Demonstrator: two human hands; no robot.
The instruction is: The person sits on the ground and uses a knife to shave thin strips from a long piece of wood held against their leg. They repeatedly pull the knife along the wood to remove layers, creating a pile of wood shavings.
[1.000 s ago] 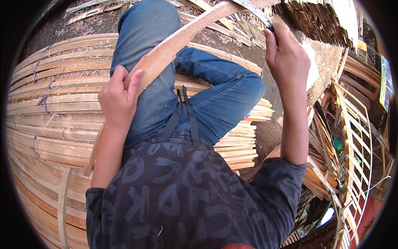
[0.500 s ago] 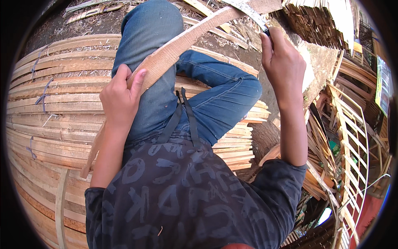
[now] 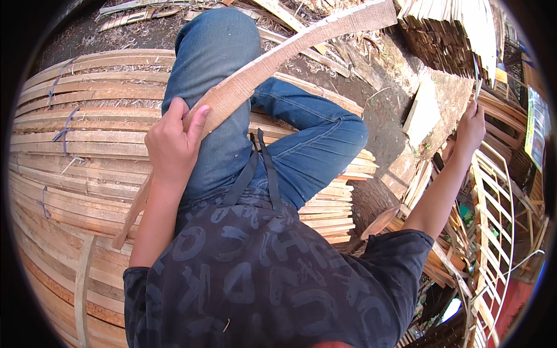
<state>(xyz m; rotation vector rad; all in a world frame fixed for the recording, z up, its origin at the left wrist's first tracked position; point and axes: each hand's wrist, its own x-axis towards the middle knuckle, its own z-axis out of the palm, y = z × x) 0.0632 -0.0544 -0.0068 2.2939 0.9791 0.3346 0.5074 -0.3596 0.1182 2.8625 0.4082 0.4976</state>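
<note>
My left hand is closed round a long, slightly curved wooden strip, thumb on top. The strip slants across my raised left thigh toward the upper right, and its lower end passes behind my left forearm. Its upper edge looks uneven and pale. Far out to the right, my right hand grips a long-bladed knife, seen almost edge-on and pointing away from me. The blade is clear of the strip.
Tied bundles of wooden slats spread out on the left. A stack of thin wood pieces stands at the upper right, near a flat stone slab. A slatted wooden frame leans at the right. Shavings litter the ground.
My right hand has swung outward to the right, carrying the knife away from the strip's far end. My left hand keeps its hold on the strip, nearly unmoved.
</note>
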